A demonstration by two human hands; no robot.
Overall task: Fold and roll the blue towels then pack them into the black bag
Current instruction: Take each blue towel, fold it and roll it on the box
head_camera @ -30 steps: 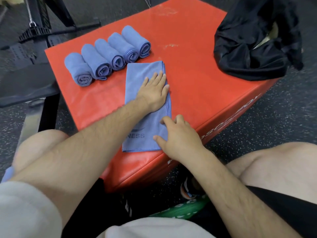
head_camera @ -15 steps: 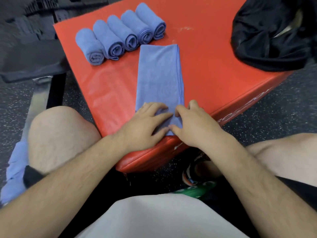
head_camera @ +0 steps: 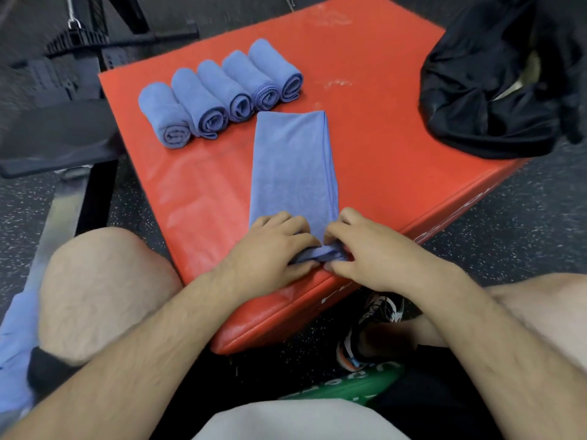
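A folded blue towel (head_camera: 293,166) lies lengthwise on the red padded box (head_camera: 374,128). Its near end is curled into a small roll at the box's front edge. My left hand (head_camera: 273,246) and my right hand (head_camera: 374,249) both grip that rolled end, fingers curled over it. Several rolled blue towels (head_camera: 219,93) lie side by side in a row at the far left of the box. The black bag (head_camera: 495,87) sits crumpled on the box's far right corner, its mouth showing a pale lining.
Black gym equipment and a bench (head_camera: 57,134) stand to the left of the box. My knees flank the box's near corner. More blue cloth (head_camera: 16,338) lies at the far left by my left leg. A shoe (head_camera: 371,331) rests on the speckled floor.
My left hand came off the towel's middle down to its near end. Both hands now grip that end, which has curled up into a small roll.
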